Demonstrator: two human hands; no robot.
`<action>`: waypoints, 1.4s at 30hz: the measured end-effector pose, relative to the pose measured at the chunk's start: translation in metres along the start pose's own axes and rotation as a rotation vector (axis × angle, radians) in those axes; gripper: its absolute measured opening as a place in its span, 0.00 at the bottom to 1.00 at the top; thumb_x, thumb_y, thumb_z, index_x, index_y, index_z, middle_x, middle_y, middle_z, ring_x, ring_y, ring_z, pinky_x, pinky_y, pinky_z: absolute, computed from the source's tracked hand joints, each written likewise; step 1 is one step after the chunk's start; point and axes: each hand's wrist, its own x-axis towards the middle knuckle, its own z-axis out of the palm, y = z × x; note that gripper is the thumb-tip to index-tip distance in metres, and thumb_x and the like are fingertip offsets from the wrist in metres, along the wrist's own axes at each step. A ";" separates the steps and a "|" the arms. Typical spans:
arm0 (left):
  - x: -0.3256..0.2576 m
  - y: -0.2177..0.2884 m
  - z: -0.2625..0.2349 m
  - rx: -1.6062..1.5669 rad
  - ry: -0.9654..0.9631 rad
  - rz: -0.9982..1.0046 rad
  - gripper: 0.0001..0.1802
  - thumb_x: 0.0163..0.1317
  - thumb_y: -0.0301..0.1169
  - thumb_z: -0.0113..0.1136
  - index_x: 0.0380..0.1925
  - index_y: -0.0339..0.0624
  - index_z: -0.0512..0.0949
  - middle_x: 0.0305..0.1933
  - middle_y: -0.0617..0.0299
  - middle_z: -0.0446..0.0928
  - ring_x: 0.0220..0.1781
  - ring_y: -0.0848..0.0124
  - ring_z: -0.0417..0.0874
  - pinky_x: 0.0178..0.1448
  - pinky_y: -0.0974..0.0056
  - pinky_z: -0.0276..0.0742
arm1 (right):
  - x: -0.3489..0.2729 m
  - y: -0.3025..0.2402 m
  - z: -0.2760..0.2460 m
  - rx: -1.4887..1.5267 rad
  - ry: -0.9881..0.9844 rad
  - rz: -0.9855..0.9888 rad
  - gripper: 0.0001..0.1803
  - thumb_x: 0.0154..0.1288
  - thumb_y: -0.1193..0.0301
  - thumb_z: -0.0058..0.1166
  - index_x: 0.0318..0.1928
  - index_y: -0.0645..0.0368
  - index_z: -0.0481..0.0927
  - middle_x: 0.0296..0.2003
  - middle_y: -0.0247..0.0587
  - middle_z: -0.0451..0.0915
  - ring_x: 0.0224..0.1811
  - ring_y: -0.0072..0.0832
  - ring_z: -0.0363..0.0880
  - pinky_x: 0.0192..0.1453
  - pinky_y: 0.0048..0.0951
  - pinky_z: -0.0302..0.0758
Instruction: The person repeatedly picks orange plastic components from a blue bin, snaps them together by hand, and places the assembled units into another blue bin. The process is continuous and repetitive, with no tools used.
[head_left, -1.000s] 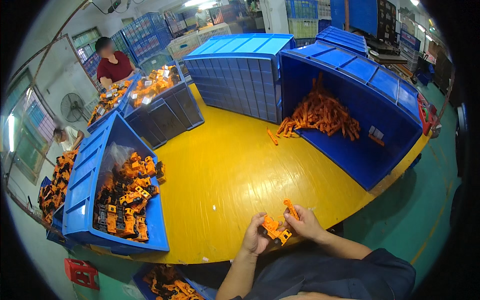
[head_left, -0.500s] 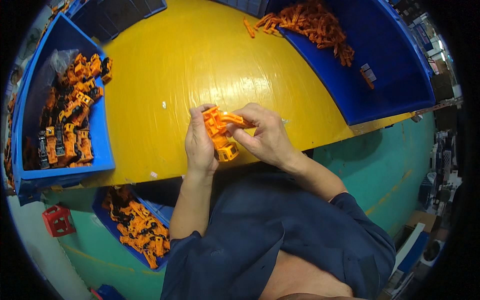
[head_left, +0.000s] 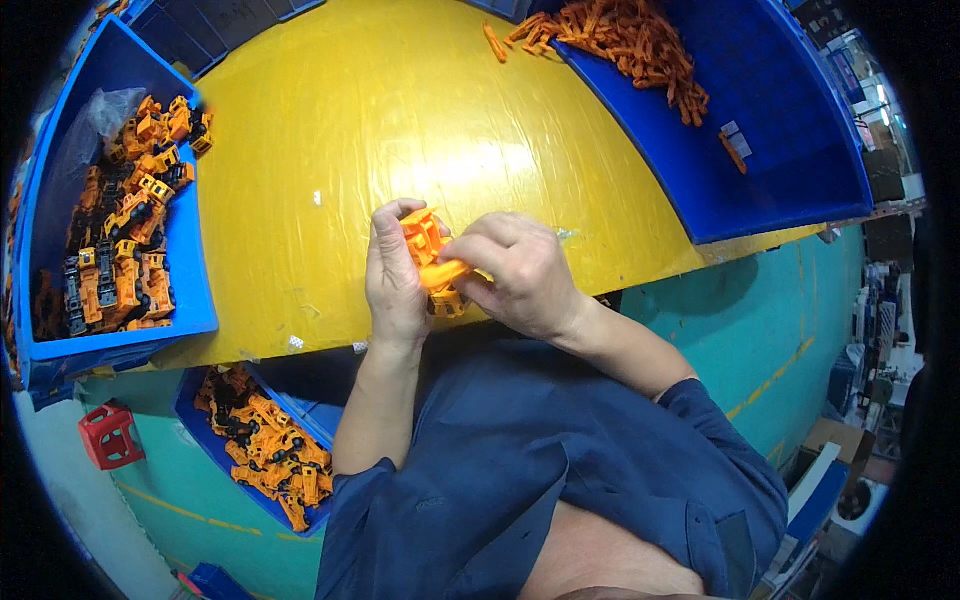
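Above the near edge of the yellow table, my left hand (head_left: 396, 285) is closed round an orange toy truck (head_left: 422, 232), its thumb and fingers along the sides. From the right, my right hand (head_left: 525, 272) pinches an orange arm-shaped piece (head_left: 442, 274) that lies across the truck's body. The piece covers part of the truck, and the fingers hide its far end. Whether the piece is fixed to the truck I cannot tell.
A blue bin (head_left: 205, 290) of toy trucks stands at left. At far right, another blue bin (head_left: 790, 195) holds piled orange pieces (head_left: 640, 50); one loose piece (head_left: 495, 42) lies beside it. Below the table sit a bin of orange toys (head_left: 275, 450) and a red stool (head_left: 111, 436).
My right hand has swung the orange arm piece down toward the truck's cab end, and its fingers have curled further over it. The left hand keeps its hold on the truck.
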 end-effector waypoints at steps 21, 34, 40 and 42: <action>-0.005 -0.006 -0.003 0.145 0.051 0.122 0.30 0.85 0.56 0.36 0.55 0.40 0.73 0.45 0.58 0.78 0.46 0.74 0.81 0.53 0.68 0.81 | -0.006 -0.008 -0.003 0.202 -0.125 0.372 0.13 0.72 0.63 0.64 0.36 0.61 0.80 0.25 0.52 0.80 0.26 0.47 0.82 0.30 0.45 0.76; -0.003 -0.015 -0.013 0.510 0.039 0.288 0.26 0.87 0.49 0.37 0.51 0.37 0.76 0.45 0.59 0.78 0.46 0.74 0.77 0.54 0.68 0.75 | -0.013 -0.009 0.007 -0.254 -0.270 0.165 0.16 0.77 0.61 0.56 0.33 0.57 0.75 0.22 0.48 0.82 0.22 0.44 0.84 0.25 0.44 0.79; -0.006 -0.025 -0.017 0.327 0.053 0.128 0.24 0.87 0.47 0.37 0.52 0.38 0.76 0.45 0.60 0.77 0.46 0.73 0.77 0.54 0.66 0.76 | -0.013 -0.007 0.013 -0.203 -0.296 0.214 0.14 0.74 0.62 0.61 0.36 0.61 0.78 0.23 0.50 0.82 0.23 0.47 0.84 0.27 0.46 0.79; -0.007 -0.027 -0.014 0.238 0.077 0.095 0.24 0.87 0.47 0.36 0.54 0.39 0.75 0.46 0.59 0.76 0.47 0.72 0.77 0.54 0.65 0.77 | -0.017 -0.003 0.013 -0.139 -0.131 0.239 0.14 0.74 0.62 0.61 0.42 0.63 0.80 0.25 0.49 0.82 0.24 0.45 0.83 0.30 0.44 0.79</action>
